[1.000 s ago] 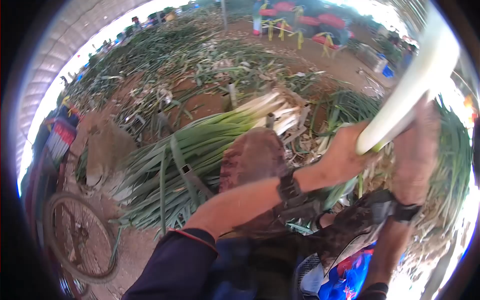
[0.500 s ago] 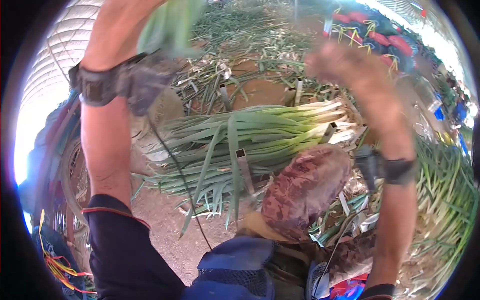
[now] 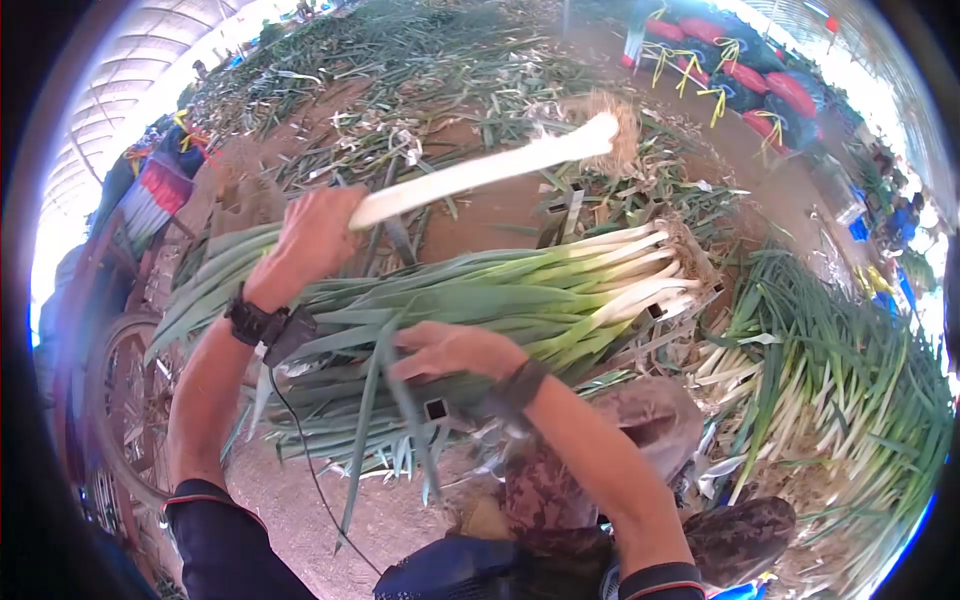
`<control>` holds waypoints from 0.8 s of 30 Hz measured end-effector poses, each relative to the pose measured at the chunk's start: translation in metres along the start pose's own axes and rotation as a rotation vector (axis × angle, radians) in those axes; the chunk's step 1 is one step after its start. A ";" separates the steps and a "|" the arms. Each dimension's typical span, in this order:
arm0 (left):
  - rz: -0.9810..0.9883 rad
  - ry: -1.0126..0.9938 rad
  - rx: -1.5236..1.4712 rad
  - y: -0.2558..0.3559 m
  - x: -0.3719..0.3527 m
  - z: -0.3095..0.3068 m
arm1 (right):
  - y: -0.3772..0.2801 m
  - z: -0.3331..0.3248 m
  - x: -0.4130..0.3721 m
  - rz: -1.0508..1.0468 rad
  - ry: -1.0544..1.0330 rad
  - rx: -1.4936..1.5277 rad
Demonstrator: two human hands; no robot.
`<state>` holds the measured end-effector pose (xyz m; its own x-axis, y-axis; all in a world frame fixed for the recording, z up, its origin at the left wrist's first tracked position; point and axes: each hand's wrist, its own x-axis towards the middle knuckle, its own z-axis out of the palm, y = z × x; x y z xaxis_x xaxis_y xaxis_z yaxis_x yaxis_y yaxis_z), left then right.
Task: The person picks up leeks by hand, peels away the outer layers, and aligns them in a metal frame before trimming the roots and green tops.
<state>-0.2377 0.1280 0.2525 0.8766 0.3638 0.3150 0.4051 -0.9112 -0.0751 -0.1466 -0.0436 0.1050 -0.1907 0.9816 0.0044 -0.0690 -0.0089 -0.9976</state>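
A thick leek (image 3: 490, 172) is gripped in my left hand (image 3: 310, 232), its white stem and roots pointing to the upper right and its leaves trailing to the left. Below it, many green onions (image 3: 530, 285) lie in a pile on a metal frame (image 3: 436, 409), white ends to the right. My right hand (image 3: 450, 350) is over the leaves of the pile, fingers apart and slightly blurred, with nothing held. Some long leaves hang down in front of the pile.
A second heap of green onions (image 3: 820, 370) lies on the ground at the right. Scattered leaves (image 3: 440, 90) cover the ground ahead. Red and dark bundles (image 3: 745, 78) stand at the upper right. A spoked wheel (image 3: 130, 400) is at the left.
My left hand has come down with the leek, which now shows its white stem and roots. My right hand has moved from the upper right to the leaves of the pile.
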 end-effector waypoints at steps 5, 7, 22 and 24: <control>0.050 -0.294 -0.202 0.025 0.048 0.078 | -0.059 -0.044 -0.020 0.196 0.099 -0.037; 0.066 -0.340 -0.228 0.040 0.065 0.100 | -0.021 -0.081 -0.038 0.339 0.373 -0.821; 0.067 -0.573 -0.236 0.155 0.150 0.220 | 0.092 -0.170 -0.051 0.591 0.982 -1.109; 0.063 -0.573 -0.243 0.165 0.156 0.229 | 0.098 -0.174 -0.057 0.508 1.060 -1.134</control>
<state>0.0250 0.0789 0.0723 0.9241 0.2929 -0.2456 0.3369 -0.9276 0.1614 0.0282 -0.0675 -0.0049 0.7848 0.6102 0.1084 0.5923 -0.6871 -0.4209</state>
